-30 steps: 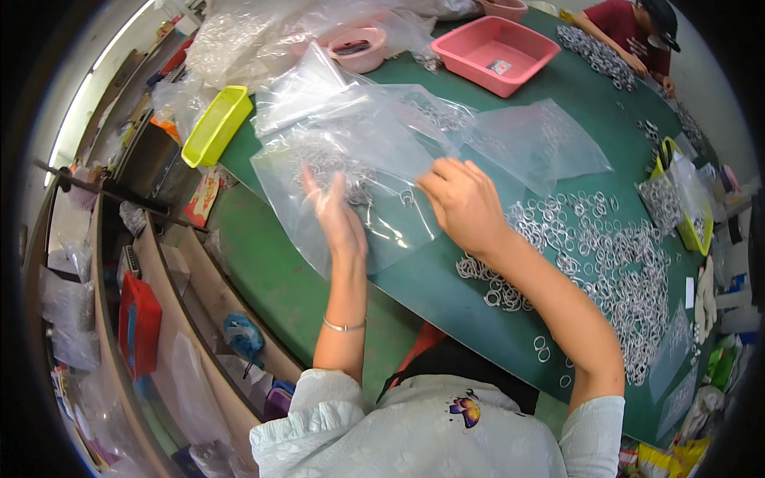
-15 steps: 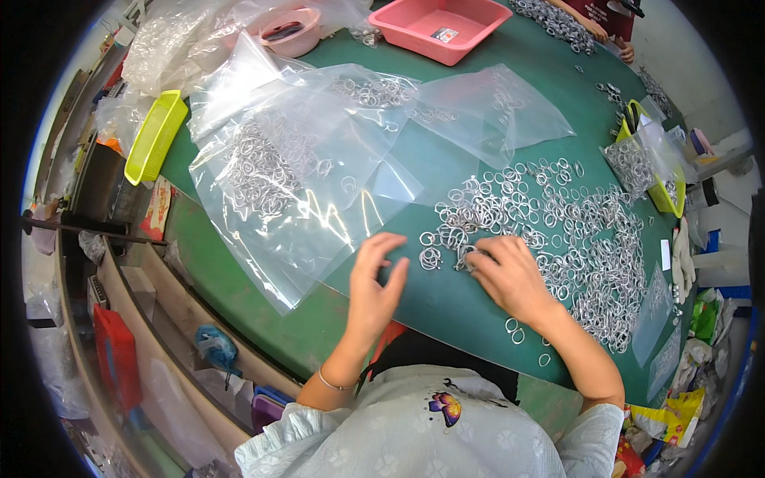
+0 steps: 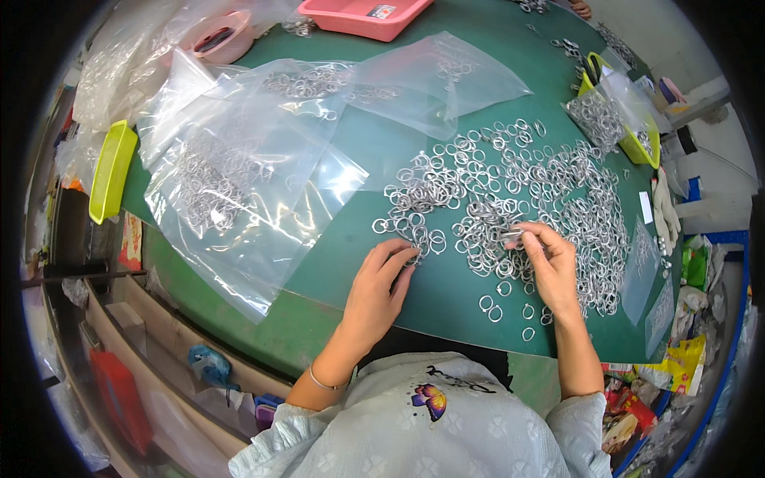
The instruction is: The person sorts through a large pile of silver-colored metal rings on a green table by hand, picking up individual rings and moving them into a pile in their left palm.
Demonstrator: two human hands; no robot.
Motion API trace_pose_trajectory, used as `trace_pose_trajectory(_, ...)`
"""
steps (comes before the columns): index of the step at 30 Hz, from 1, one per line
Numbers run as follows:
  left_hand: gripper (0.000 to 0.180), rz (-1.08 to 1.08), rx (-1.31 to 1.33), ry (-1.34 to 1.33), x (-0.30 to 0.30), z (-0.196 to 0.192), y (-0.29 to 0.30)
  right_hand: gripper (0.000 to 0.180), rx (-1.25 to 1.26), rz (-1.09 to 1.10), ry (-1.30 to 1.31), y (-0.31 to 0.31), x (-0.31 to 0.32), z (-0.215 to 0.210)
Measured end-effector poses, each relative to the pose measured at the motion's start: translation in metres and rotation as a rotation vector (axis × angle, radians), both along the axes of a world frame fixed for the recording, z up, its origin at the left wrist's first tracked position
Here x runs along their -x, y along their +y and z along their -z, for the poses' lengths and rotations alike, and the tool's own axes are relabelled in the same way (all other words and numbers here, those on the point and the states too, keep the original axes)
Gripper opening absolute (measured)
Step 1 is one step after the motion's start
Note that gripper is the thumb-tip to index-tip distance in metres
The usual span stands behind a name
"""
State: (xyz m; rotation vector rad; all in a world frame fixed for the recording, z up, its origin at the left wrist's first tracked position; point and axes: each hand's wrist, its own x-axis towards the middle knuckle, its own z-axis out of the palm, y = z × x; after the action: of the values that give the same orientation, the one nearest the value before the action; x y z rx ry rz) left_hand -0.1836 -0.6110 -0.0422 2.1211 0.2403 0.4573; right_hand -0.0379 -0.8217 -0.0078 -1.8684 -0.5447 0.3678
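From the head view, your right hand [image 3: 550, 263] pinches some silvery metal rings [image 3: 586, 215] between thumb and forefinger at the near side of the main heap. Your left hand [image 3: 378, 291] has its fingers bent down to a small cluster of rings at the heap's left edge; whether they grip any you cannot tell, since the fingers cover the contact. The rings are smooth, thin, shiny loops, tangled densely to your right and scattered loosely near you, all on the matte green tabletop [image 3: 434, 315]. To your left, a large, glossy clear plastic bag [image 3: 247, 275], creased and full of glare, contains more rings and covers much of the tabletop there, overhanging the near edge. Beyond it lie a crumpled heap of clear plastic sheeting [image 3: 119, 76], a round pink plastic bowl [image 3: 239, 44] and a shallow pink plastic basin [image 3: 382, 30]. A long yellow-green plastic basket [image 3: 114, 171] sits at far left; at the right, a bulging clear bag of rings [image 3: 596, 119] leans against a second yellow-green basket [image 3: 647, 151], with off-white fabric gloves [image 3: 664, 215] nearer you.
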Motion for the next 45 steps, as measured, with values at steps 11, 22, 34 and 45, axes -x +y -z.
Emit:
trace_pose_trajectory(11, 0.022, -0.166, 0.201, -0.058, -0.007, 0.008, -0.016, 0.021, -0.255, -0.058, 0.558, -0.001, 0.022, 0.012)
trace_pose_trajectory(22, 0.026, -0.009, 0.845, 0.012, -0.010, -0.005, -0.037, 0.015, -0.005, 0.050, 0.191, -0.006, 0.048, 0.013)
trace_pose_trajectory(34, 0.028, 0.152, 1.103, 0.111, -0.005, -0.005, -0.051, 0.018, -0.747, -0.063, 0.820, -0.005, 0.058, 0.015)
trace_pose_trajectory(45, 0.020, 0.123, 0.070, -0.079, -0.003, -0.015, -0.067, 0.010, 0.097, 0.047, -0.596, -0.001, 0.082, 0.009)
